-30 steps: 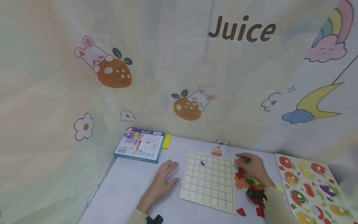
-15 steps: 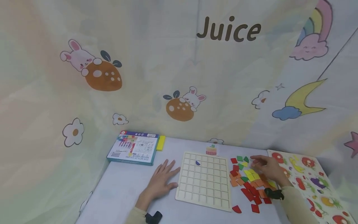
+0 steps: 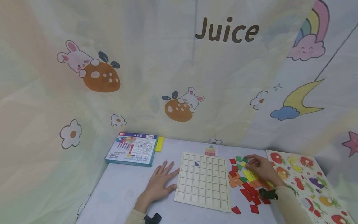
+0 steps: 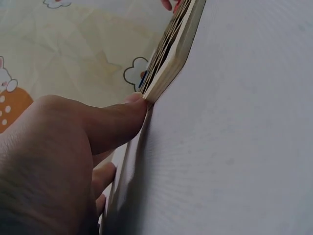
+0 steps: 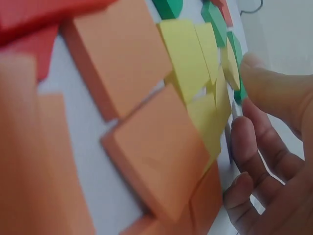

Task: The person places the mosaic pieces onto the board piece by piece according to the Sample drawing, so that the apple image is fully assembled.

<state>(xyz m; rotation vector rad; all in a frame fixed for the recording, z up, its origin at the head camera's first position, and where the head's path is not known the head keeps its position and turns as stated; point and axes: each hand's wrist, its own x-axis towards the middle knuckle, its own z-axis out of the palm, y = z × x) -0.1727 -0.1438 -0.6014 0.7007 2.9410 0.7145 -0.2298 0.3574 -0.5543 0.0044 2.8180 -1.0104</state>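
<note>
A pale wooden grid board (image 3: 202,183) lies on the white table (image 3: 123,193), with one small purple piece (image 3: 197,163) in an upper cell. My left hand (image 3: 160,182) lies flat beside the board's left edge, fingers spread. In the left wrist view its thumb (image 4: 117,122) touches the board's corner (image 4: 171,49). My right hand (image 3: 261,169) hovers over a pile of red, orange, yellow and green tiles (image 3: 246,183). Its thumb (image 5: 274,83) touches a small yellow tile (image 5: 230,68). The fingers (image 5: 247,147) are loosely curled next to the yellow tiles (image 5: 190,58) and orange tiles (image 5: 142,73).
A small picture card (image 3: 210,151) lies behind the board. A blue box (image 3: 131,148) and a yellow block (image 3: 159,144) sit at the back left. A fruit peg puzzle (image 3: 305,183) lies at the right. A printed curtain (image 3: 179,77) hangs behind the table.
My right hand moved from the board's upper right corner out over the tile pile, then slightly back left. The left hand stayed flat by the board.
</note>
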